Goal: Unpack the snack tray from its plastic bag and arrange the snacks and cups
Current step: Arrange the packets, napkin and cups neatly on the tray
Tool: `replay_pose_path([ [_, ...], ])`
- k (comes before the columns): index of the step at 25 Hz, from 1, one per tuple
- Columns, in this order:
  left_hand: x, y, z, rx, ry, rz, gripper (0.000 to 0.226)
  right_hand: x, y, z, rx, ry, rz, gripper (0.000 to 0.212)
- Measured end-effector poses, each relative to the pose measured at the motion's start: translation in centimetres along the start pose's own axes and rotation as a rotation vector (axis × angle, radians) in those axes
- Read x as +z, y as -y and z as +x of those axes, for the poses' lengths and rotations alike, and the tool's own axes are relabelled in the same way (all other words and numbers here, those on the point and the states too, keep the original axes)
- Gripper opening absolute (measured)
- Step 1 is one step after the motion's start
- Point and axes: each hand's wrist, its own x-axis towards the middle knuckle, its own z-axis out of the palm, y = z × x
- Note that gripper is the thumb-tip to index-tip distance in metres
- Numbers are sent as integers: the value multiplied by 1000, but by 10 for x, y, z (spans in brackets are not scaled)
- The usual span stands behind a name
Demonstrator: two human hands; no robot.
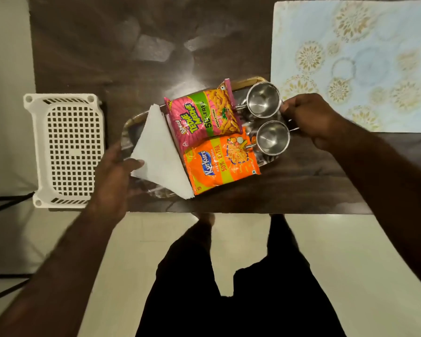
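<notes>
A shiny oval tray (129, 132) with a gold rim lies on the dark table. On it are a folded white napkin (157, 152), a pink snack packet (203, 115), an orange snack packet (219, 159) and two steel cups, one farther (263, 99) and one nearer (272, 137). My left hand (113, 171) grips the tray's left end, thumb on the napkin's corner. My right hand (311, 120) grips the tray's right end beside the cups. I see no plastic bag around the tray.
A white perforated plastic crate (68, 149) stands upside down at the table's left edge. A pale blue patterned mat (355, 62) covers the back right of the dark table (131, 57). My legs and the light floor are below the front edge.
</notes>
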Motion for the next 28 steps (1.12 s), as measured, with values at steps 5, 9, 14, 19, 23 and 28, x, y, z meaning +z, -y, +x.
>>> replay_pose_path([
  [5,101,-13,-7,11,9,87,46,-93,-33,16,2,13,45,30],
  [9,181,-21,-3,-10,-11,96,49,-175,-41,35,26,40,82,20],
  [14,278,-50,11,-4,24,108,49,-255,-40,64,41,-16,104,26],
  [19,341,-74,26,57,51,156,55,-307,-43,93,101,-73,159,27],
  [23,381,-83,45,48,67,203,56,-330,-54,115,156,-118,163,21],
  [28,403,-80,55,26,39,252,59,-339,-57,128,171,-145,172,20],
])
